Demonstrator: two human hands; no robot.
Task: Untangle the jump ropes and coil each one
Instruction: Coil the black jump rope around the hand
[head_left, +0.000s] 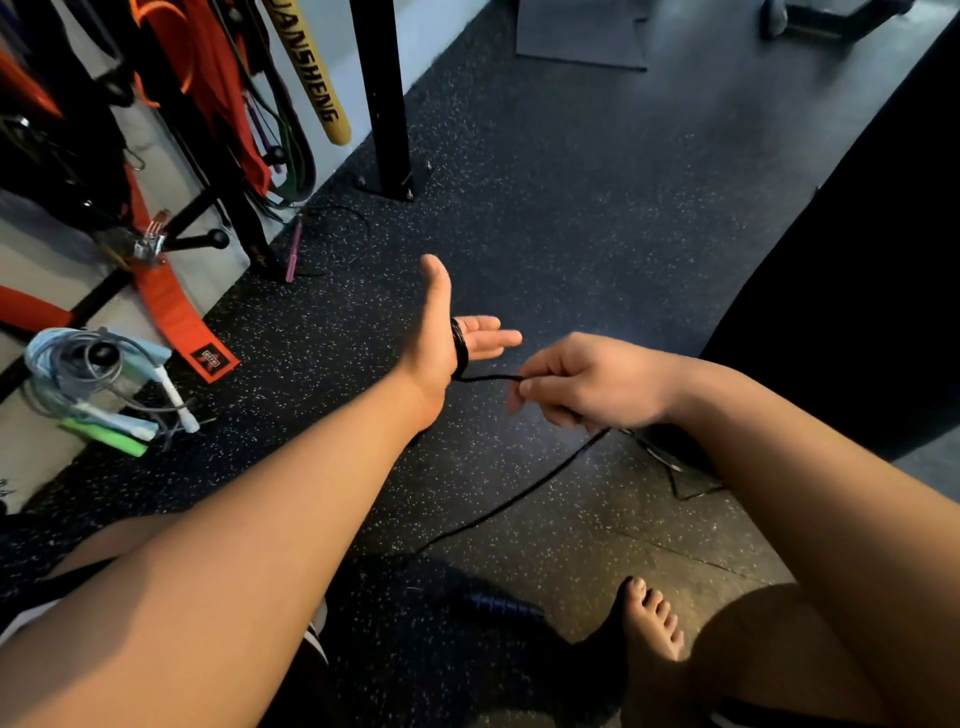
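A black jump rope (519, 493) is wound in several turns around the palm of my left hand (441, 343), which is held flat with straight fingers and the thumb up. My right hand (582, 384) pinches the rope just right of the coil. From there the rope drops to the floor and trails toward a dark blue handle (501, 605) near my foot. A pile of coiled ropes (98, 384) with white, light blue and green handles lies at the left by the wall. A purple-handled rope (294, 249) lies near the rack base.
A black rack post (384, 98) is bolted to the speckled rubber floor. Orange straps and resistance bands (171, 93) hang at the upper left. A large black bag (857, 270) stands at the right. My bare foot (654, 618) rests at the bottom.
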